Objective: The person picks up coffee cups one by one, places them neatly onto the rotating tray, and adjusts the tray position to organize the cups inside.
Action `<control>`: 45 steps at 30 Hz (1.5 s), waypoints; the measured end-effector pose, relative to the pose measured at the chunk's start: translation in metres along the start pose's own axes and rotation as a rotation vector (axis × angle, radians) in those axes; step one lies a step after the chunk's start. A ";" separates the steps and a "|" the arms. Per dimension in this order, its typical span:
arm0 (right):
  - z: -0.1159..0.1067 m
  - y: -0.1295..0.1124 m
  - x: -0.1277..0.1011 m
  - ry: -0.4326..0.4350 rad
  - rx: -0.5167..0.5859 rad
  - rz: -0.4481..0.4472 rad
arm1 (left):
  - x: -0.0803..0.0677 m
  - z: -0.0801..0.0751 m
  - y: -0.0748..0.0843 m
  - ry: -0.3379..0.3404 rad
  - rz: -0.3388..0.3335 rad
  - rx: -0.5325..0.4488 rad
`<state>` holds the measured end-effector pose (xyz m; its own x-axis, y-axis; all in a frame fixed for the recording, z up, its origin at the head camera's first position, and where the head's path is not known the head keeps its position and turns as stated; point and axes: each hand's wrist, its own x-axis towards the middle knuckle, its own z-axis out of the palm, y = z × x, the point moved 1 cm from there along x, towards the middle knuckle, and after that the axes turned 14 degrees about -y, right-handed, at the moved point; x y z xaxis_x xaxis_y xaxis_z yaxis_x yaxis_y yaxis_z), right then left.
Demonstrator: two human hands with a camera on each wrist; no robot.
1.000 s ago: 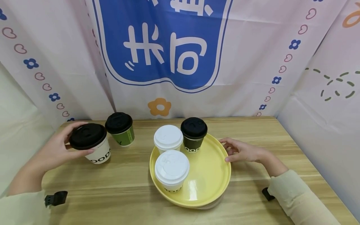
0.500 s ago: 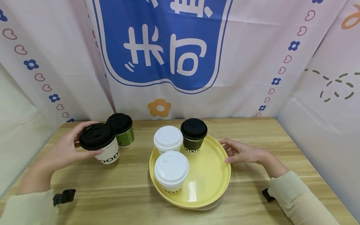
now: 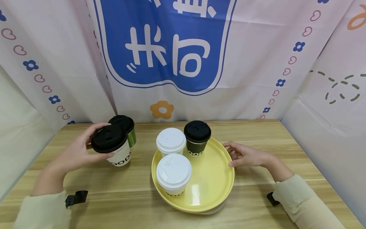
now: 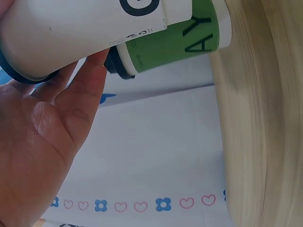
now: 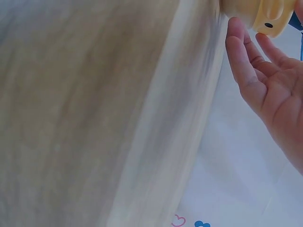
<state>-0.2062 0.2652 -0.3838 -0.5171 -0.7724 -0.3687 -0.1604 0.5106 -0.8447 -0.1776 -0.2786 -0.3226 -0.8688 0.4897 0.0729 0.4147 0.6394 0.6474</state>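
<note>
My left hand grips a white paper coffee cup with a black lid, thumb in front and fingers behind it. Just behind that stands a green paper cup, also black-lidded, partly hidden by the white one; in the left wrist view the green cup overlaps it too. My right hand rests its fingertips against the right rim of a round yellow tray, fingers loosely bent. On the tray's left part stand two white-lidded cups, one nearer and one farther, and a dark cup with a black lid.
A wooden tabletop lies under everything. Behind it hangs a printed cloth with a blue sign, and pale sheets line the sides. The tray stands slightly raised on a base.
My left hand has carried the white cup to the right, toward the tray, so it now covers much of the green cup. The right hand and tray have stayed nearly still.
</note>
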 end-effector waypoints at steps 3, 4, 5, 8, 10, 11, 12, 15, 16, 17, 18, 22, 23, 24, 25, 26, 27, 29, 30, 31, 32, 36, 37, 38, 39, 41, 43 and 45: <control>0.000 0.000 0.000 -0.004 -0.002 -0.008 | 0.003 0.003 0.003 -0.008 0.002 0.001; 0.001 0.000 0.000 -0.005 -0.005 -0.011 | 0.003 0.004 0.004 -0.013 0.002 0.000; 0.001 0.000 0.001 -0.005 -0.010 -0.014 | 0.004 0.005 0.005 -0.019 0.005 -0.003; 0.001 0.000 0.000 -0.004 -0.023 -0.018 | 0.008 0.009 0.009 -0.028 0.018 -0.004; 0.001 0.000 0.000 -0.001 -0.030 -0.015 | 0.011 0.011 0.011 -0.025 0.029 -0.005; 0.001 0.000 -0.001 0.001 -0.034 -0.014 | 0.012 0.012 0.011 -0.020 0.036 -0.006; 0.001 0.000 -0.001 0.003 -0.040 -0.014 | 0.014 0.013 0.012 -0.015 0.042 -0.007; 0.002 -0.001 -0.002 0.007 -0.065 -0.013 | 0.018 0.016 0.014 -0.003 0.054 -0.019; 0.001 -0.002 -0.003 0.009 -0.076 -0.014 | 0.020 0.017 0.015 -0.001 0.058 -0.023; 0.001 -0.003 -0.003 0.009 -0.085 -0.016 | 0.022 0.018 0.016 0.000 0.062 -0.027; 0.001 -0.003 -0.004 0.009 -0.093 -0.018 | 0.024 0.019 0.018 0.001 0.065 -0.029; 0.001 -0.007 -0.007 -0.001 -0.102 -0.020 | 0.030 0.024 0.023 0.011 0.056 -0.042; 0.002 -0.008 -0.007 -0.004 -0.103 -0.017 | 0.032 0.025 0.024 0.012 0.057 -0.043; 0.003 -0.009 -0.008 -0.007 -0.102 -0.013 | 0.033 0.026 0.025 0.013 0.059 -0.043; 0.004 -0.010 -0.008 -0.010 -0.100 -0.008 | 0.034 0.027 0.026 0.012 0.062 -0.044; 0.006 -0.010 -0.008 -0.013 -0.096 -0.001 | 0.034 0.029 0.026 0.008 0.065 -0.043; 0.007 -0.011 -0.008 -0.017 -0.090 0.006 | 0.035 0.030 0.027 0.003 0.068 -0.040; 0.010 -0.012 -0.009 -0.019 -0.084 0.019 | 0.036 0.032 0.028 -0.008 0.072 -0.036; 0.011 -0.013 -0.009 -0.020 -0.077 0.026 | 0.036 0.033 0.028 -0.011 0.068 -0.037; 0.013 -0.013 -0.010 -0.018 -0.073 0.032 | 0.036 0.034 0.029 -0.015 0.063 -0.034; 0.014 -0.014 -0.010 -0.018 -0.067 0.034 | 0.037 0.034 0.029 -0.018 0.059 -0.035; 0.016 -0.015 -0.013 -0.009 -0.054 0.035 | 0.038 0.036 0.032 -0.022 0.050 -0.039; 0.016 -0.015 -0.013 -0.010 -0.049 0.030 | 0.038 0.036 0.033 -0.023 0.049 -0.037; 0.016 -0.015 -0.013 -0.012 -0.044 0.024 | 0.038 0.036 0.033 -0.023 0.049 -0.039; 0.016 -0.015 -0.013 -0.012 -0.041 0.021 | 0.037 0.036 0.033 -0.023 0.049 -0.037; 0.015 -0.014 -0.012 -0.014 -0.034 0.016 | 0.037 0.035 0.033 -0.020 0.047 -0.033; 0.015 -0.013 -0.011 -0.015 -0.036 0.016 | 0.037 0.035 0.032 -0.017 0.044 -0.024; 0.014 -0.012 -0.011 -0.010 -0.050 0.032 | 0.037 0.034 0.031 -0.019 0.047 -0.022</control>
<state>-0.1873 0.2622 -0.3747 -0.5141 -0.7589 -0.3998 -0.1854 0.5534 -0.8121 -0.1880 -0.2202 -0.3260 -0.8432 0.5302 0.0896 0.4488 0.6021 0.6603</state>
